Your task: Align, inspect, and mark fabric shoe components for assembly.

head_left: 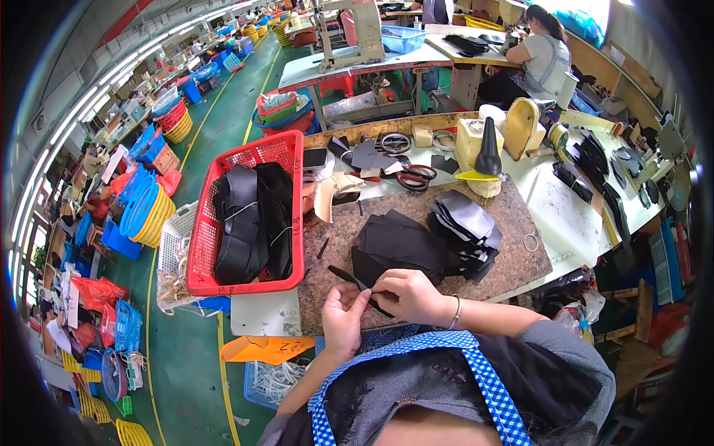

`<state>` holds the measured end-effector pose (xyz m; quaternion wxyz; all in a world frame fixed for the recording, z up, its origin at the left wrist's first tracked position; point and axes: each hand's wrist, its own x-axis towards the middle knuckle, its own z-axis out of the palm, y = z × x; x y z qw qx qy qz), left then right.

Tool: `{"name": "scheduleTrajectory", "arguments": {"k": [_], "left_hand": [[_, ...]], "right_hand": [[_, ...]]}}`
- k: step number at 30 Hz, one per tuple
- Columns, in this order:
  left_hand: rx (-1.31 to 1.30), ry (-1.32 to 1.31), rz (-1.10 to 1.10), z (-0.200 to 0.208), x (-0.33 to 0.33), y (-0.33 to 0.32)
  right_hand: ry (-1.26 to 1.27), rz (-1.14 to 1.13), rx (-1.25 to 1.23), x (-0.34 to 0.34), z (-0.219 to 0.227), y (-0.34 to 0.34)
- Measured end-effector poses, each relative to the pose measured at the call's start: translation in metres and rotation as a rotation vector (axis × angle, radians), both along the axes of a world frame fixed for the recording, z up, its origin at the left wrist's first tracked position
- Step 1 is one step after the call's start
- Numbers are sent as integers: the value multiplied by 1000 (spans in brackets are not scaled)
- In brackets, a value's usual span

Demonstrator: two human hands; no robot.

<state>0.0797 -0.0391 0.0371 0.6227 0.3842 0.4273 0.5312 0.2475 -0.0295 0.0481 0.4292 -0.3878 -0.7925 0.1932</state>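
Note:
Both my hands meet at the near edge of a speckled brown board [320,297]. My left hand [346,316] pinches a small black cut piece [343,276] between thumb and fingers. Against the same piece, the fingers of my right hand [409,297] are closed; a bracelet circles that wrist. Just beyond my hands lies a pile of flat black cut pieces [398,245]. To its right, a fanned stack of black pieces with greyish undersides [465,230] rests on the board.
Left of the board stands a red plastic basket [297,215] holding bundled black pieces. Scissors [416,177], a tape roll [395,143] and a black cone on a pale base [488,152] sit along the back. Another person [539,59] works at a far table.

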Motion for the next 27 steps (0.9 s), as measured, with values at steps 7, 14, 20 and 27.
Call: {"name": "scheduleTrajectory", "arguments": {"k": [7,14,20,27], "left_hand": [[155,163,-60,-12,-7,3],[75,-28,-121,-5,-16,3],[-101,-337,-124,23,-37,6],[-40,-27,-25,4,-15,4]], "right_hand": [[184,-71,-192,-3,0,-1],[354,-143,-569,4,-7,6],[931,-590,-341,101,28,69],[-667,-153,55,52,6,43]]}}
